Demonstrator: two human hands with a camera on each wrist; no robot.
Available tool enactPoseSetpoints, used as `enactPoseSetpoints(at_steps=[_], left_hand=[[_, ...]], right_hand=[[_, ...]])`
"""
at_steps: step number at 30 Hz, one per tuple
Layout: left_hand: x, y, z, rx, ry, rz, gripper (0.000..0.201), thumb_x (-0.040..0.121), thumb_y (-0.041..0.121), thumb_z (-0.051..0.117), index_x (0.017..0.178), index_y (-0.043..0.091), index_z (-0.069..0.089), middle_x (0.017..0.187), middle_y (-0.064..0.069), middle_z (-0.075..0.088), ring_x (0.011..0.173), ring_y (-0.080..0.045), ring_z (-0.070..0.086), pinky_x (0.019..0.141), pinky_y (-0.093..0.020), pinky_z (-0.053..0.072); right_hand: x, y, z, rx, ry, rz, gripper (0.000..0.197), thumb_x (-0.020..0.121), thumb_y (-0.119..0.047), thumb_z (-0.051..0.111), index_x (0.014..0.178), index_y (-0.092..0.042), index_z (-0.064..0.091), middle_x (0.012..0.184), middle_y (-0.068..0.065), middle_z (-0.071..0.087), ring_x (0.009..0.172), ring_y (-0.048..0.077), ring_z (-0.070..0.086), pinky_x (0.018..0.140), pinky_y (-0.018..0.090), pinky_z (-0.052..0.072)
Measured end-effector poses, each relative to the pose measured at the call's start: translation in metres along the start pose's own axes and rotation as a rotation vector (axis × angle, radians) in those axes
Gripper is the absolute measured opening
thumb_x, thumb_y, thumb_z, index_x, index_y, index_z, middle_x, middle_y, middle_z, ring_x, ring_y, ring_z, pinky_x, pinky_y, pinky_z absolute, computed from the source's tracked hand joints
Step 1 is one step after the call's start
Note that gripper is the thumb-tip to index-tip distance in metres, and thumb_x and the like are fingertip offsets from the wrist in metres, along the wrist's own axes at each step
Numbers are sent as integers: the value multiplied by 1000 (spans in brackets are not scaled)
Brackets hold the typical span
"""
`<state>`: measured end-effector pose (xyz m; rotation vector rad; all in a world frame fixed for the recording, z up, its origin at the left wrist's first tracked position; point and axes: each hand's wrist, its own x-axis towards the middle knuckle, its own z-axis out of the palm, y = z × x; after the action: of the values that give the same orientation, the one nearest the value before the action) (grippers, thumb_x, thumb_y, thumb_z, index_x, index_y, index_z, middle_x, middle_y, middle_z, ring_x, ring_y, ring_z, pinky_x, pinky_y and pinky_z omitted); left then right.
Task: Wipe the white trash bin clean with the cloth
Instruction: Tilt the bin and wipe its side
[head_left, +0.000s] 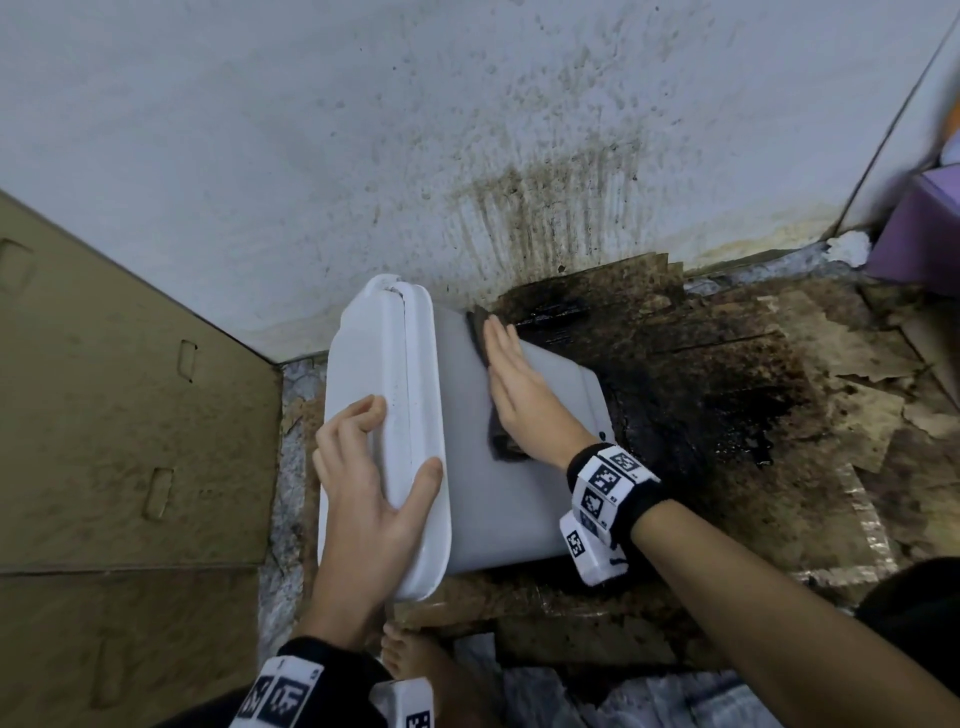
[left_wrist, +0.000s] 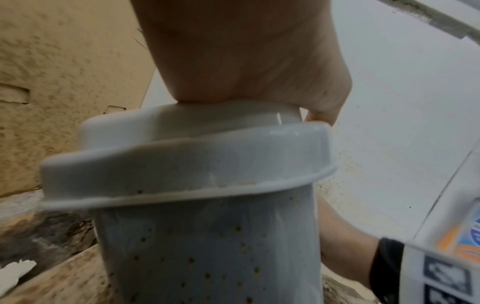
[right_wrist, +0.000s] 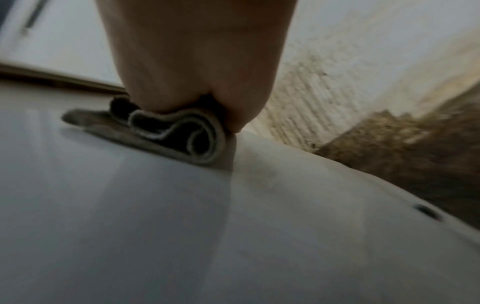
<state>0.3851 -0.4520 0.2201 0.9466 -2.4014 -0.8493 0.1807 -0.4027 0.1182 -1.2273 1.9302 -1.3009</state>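
Observation:
The white trash bin (head_left: 498, 493) lies on its side on the floor, its lid (head_left: 374, 364) facing left. My left hand (head_left: 363, 493) grips the lid, fingers curled over its left face and thumb on the right edge. My right hand (head_left: 519, 384) lies flat with straight fingers on the bin's upper side, pressing a dark folded cloth (head_left: 480, 332) against it. In the right wrist view the cloth (right_wrist: 176, 135) is bunched in folds under the palm (right_wrist: 194, 51) on the bin wall (right_wrist: 155, 226). The left wrist view shows the bin's speckled underside wall (left_wrist: 207, 246) below the lid rim (left_wrist: 182, 164).
A brown cardboard panel (head_left: 104, 389) stands at the left. The white wall (head_left: 467, 130) behind is streaked with brown stains. Wet, dark, torn cardboard (head_left: 727, 389) covers the floor to the right. A purple box (head_left: 919, 228) sits at the far right. A bare foot (head_left: 405, 654) is below the bin.

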Motion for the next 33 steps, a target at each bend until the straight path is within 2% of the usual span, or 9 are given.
enactPoseSetpoints(at_steps=[2,5,8,11,16,21,27,30,33], left_hand=[[1,-1,1,-6,9,6,52,87,53,59,130,30,40,137,12,34,135,-7,32,115,-48,33],[-1,2,3,-18,3,9,52,87,53,59,130,33,39,137,14,33,135,0,28,113,-39,31],[-1,5,5,-27,0,9,51,86,53,60,129,33,40,135,17,32,136,2,27,110,-32,27],[-1,5,6,-14,7,16,50,87,51,59,129,30,41,134,17,32,134,5,26,110,-34,27],[-1,0,6,4,10,12,52,88,53,57,130,27,41,134,17,31,133,11,24,111,-43,32],[-1,-2,5,-17,17,16,52,88,54,58,130,28,42,134,16,32,134,7,26,114,-50,35],[-2,-5,1,-22,22,6,51,87,53,58,129,33,39,134,17,31,132,-8,31,115,-47,33],[-2,-5,1,-22,26,13,52,86,53,58,129,33,38,133,21,30,131,-1,30,114,-42,31],[-2,-3,5,-28,22,19,51,85,53,59,128,33,38,130,24,29,132,10,25,112,-42,31]], right_hand=[[-7,26,-6,-3,18,131,59,108,-1,30,162,-5,7,171,10,3,158,26,-3,127,28,1],[-17,42,-14,57,40,316,55,111,-11,26,162,-8,5,171,6,1,158,22,-5,117,15,-4],[-17,33,-11,125,86,369,55,112,-12,26,163,-10,5,171,2,-1,158,18,-10,115,14,-5],[-13,9,-2,168,108,298,56,111,-11,28,163,-11,5,171,0,-1,158,18,-11,118,17,-4],[-13,-53,15,185,60,40,57,111,-14,31,163,-15,8,171,-5,-1,156,7,-11,124,18,-2],[-26,-36,19,93,65,-78,59,109,-7,33,163,-11,8,172,0,2,158,13,-6,127,25,2],[-57,37,10,32,103,159,59,109,-5,31,163,-13,10,171,-2,2,158,13,-3,128,31,3],[-72,61,1,11,114,315,57,110,-7,29,163,-13,11,171,-1,6,159,17,0,127,28,3],[-76,54,1,82,135,398,56,111,-11,29,163,-14,11,171,-2,5,158,15,-2,125,25,0]])
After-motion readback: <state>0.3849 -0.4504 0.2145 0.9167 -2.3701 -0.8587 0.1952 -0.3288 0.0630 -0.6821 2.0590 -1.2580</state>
